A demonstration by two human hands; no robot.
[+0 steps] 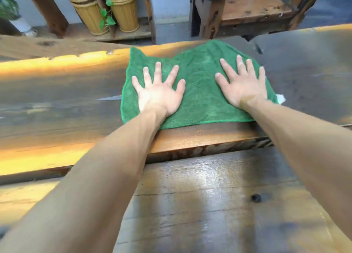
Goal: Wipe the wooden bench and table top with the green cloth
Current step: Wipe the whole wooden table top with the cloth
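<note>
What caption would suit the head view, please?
Both hands, left and right, press the cloth flat on the table.

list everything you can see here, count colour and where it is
green cloth: one, green, spread flat on the upper wooden top, centre
white tag: one, white, at the cloth's right edge
upper wooden top: one, dark brown with orange edges, across the middle
lower wooden surface: one, dark glossy brown, nearest the camera
woven bins: two, tan, on the floor beyond, top left
leafy vine: one, green, hanging in front of the bins
wooden furniture: one piece, brown, top right
left hand: one, fingers spread, pressing flat on the cloth
right hand: one, fingers straight, pressing flat on the cloth
</note>
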